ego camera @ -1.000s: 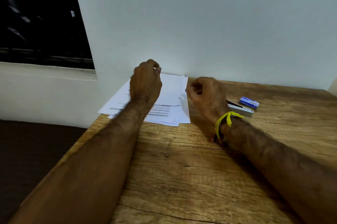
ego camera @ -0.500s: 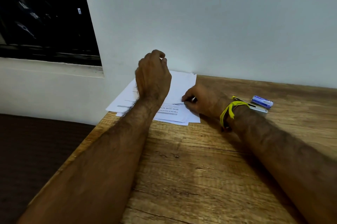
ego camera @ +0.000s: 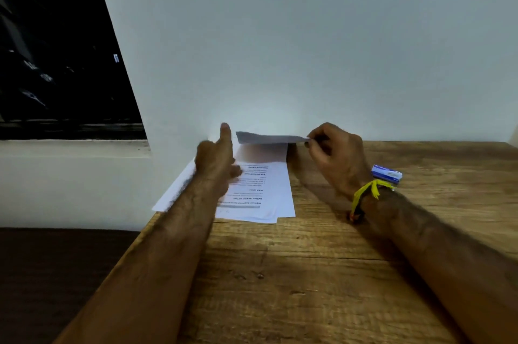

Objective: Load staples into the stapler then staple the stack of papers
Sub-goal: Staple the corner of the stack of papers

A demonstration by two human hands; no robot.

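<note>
We are pinching the far edge of the top sheet (ego camera: pixel 269 137) in our right hand (ego camera: pixel 335 157) grip, lifting it off the stack of papers (ego camera: pixel 263 192) at the surface's (ego camera: pixel 308 273) back-left corner — our left hand (ego camera: pixel 215 161) is resting there, finger raised, gripping nothing. We judge we are squaring sheets; next, the staple box (ego camera: pixel 386 174).

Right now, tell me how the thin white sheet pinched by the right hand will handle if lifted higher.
The thin white sheet probably flops: it already bends up from the stack. It seems light, since the right hand raises it by one corner. It may slide, since the stack of printed papers looks loose.
</note>
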